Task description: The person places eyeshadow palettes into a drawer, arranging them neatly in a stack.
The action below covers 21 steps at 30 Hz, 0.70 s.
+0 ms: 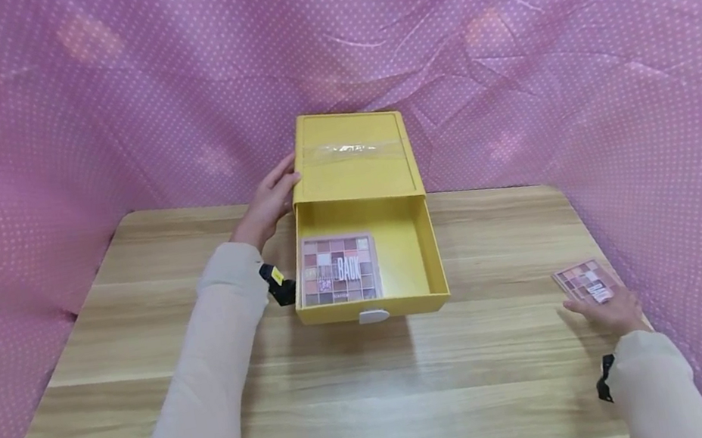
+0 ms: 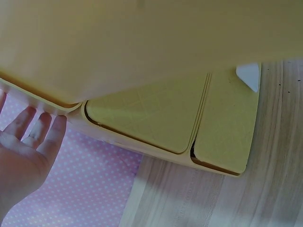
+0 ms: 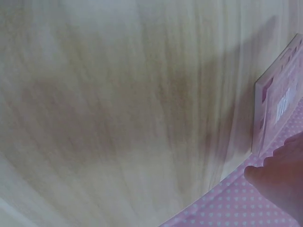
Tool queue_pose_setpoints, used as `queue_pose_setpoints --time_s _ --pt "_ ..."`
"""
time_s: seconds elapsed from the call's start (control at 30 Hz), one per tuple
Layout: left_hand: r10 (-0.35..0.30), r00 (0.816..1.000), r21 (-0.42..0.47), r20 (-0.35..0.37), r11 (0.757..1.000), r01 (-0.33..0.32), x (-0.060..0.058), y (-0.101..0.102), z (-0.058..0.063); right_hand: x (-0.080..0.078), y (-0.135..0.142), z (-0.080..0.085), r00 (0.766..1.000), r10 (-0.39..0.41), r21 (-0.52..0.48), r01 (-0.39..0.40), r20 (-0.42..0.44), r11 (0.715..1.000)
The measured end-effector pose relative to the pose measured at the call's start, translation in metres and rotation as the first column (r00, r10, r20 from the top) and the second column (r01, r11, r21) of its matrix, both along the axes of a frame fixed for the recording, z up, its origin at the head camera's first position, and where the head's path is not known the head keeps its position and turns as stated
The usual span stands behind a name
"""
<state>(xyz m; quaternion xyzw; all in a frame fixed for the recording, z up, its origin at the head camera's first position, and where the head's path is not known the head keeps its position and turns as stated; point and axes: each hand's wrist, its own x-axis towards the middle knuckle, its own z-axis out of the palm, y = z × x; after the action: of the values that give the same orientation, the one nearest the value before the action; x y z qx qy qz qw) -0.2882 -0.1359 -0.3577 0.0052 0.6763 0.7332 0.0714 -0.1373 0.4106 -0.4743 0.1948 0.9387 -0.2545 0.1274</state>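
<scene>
Beige-sleeved right hand (image 1: 617,315): at the near edge of a square pink palette (image 1: 584,280); cannot tell whether gripping.
Beige-sleeved left hand (image 1: 271,199): nearly straight-fingered, holding nothing, touching the left side of a yellow plastic cabinet (image 1: 350,127).
Yellow drawer (image 1: 406,241): pulled out, with a second square pink palette (image 1: 339,274) at left inside.
Pale wood-grain table (image 1: 518,361): with the first palette near its right edge.

The cabinet (image 1: 355,157) stands near the middle of the worktop's (image 1: 489,396) back edge. Its top drawer (image 1: 405,256) juts toward the front edge, above 2 closed drawer fronts (image 2: 147,113). 1 palette (image 1: 340,270) lies in the drawer's left half, bare floor to its right. The left hand (image 1: 269,205) is against the cabinet's left side. Well to the right, a second palette (image 1: 584,281) is by the worktop's right edge, the right hand (image 1: 617,315) at its near side. Fabric (image 1: 323,39) hangs behind the worktop.
</scene>
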Motion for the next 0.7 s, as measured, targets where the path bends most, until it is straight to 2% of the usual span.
queue_pose_setpoints --time_s 0.23,0.37,0.47,0.57,0.67,0.7 --pt "-0.016 1.0 0.007 -0.019 1.0 0.017 -0.005 0.0 0.002 -0.002 -0.002 0.008 0.998 0.014 -0.017 -0.013 0.056 1.0" --pt "-0.019 1.0 0.025 -0.008 1.0 0.019 -0.007 -0.001 0.002 -0.005 0.003 0.004 0.997 0.032 -0.028 -0.03 0.065 0.999" --pt "-0.009 1.0 0.023 -0.004 1.0 0.009 -0.008 -0.003 0.001 -0.011 0.012 -0.01 0.998 0.039 -0.05 -0.037 0.055 0.998" --pt "-0.008 1.0 0.027 -0.004 1.0 0.008 -0.009 -0.004 0.001 -0.018 0.028 -0.034 0.998 0.055 -0.07 -0.055 0.008 0.996" --pt "-0.015 1.0 0.035 0.0 0.999 0.015 -0.011 -0.003 0.001 -0.023 0.044 -0.056 0.994 0.096 -0.031 -0.098 -0.059 0.995" --pt "-0.016 1.0 0.035 0.003 0.999 0.016 -0.011 -0.003 0.001 -0.024 0.044 -0.055 0.994 0.099 -0.043 -0.101 -0.041 0.994"
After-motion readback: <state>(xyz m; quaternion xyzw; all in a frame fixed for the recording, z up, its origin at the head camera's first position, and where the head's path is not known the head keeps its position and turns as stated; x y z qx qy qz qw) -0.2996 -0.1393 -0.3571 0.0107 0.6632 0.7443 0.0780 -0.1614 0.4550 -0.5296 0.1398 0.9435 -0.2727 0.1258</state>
